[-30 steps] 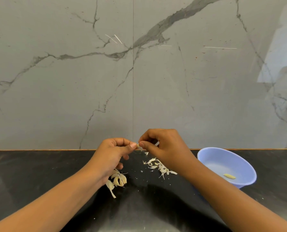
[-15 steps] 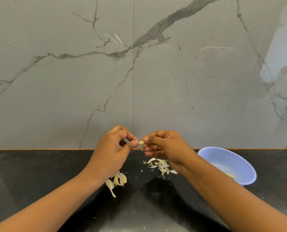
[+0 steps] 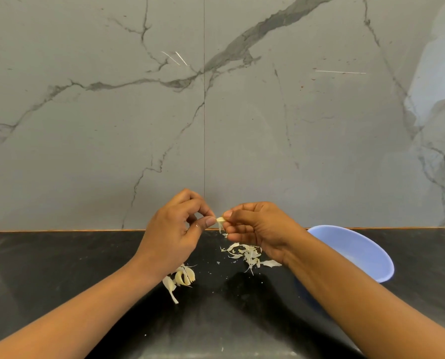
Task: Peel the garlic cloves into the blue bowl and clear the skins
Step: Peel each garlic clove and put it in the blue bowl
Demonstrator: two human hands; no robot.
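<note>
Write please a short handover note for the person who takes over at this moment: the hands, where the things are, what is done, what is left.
Left hand: pinches the garlic clove between thumb and forefinger, above the black counter.
Right hand: pinches the same clove from the other side.
Blue bowl: on the counter at the right, partly behind the right forearm; its contents do not show.
Done: some peeling; loose skins lie on the counter under the right hand.
Left: finish this clove, peel the unpeeled cloves by the left wrist, then clear the skins.
</note>
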